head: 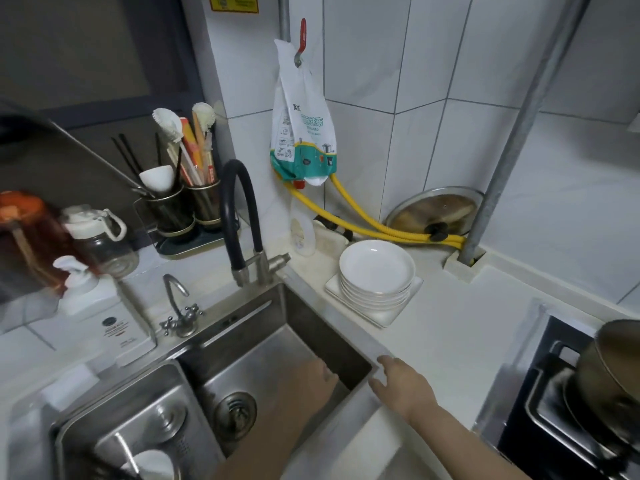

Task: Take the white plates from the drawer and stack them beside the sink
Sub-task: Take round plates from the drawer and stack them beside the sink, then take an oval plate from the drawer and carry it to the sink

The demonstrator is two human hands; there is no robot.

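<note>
2 hands in view, both yours, both empty. Your left hand (313, 379) hangs over the sink (263, 344) basin, fingers loosely spread, blurred, pinching nothing. Your right hand (401, 381) rests on the sink's right rim at the counter (467, 327) edge, fingers splayed flat, holding nothing.

White plates (376, 271): round, glossy, shallow-bowled with a thin darker rim line, stacked neatly, about 6 by the visible rims, exact count hard to tell. Stack sits on 2 flat white square plates (381, 315), lying cornerwise on the counter just right of the sink, near the back wall.

Black faucet (239, 216) arches behind the sink. Pot lid (436, 211) leans on the tiles behind the stack, yellow hose (346, 220) running past it. Stove (561, 403) at far right with a pot (620, 368) on it. Drawer not in view.
</note>
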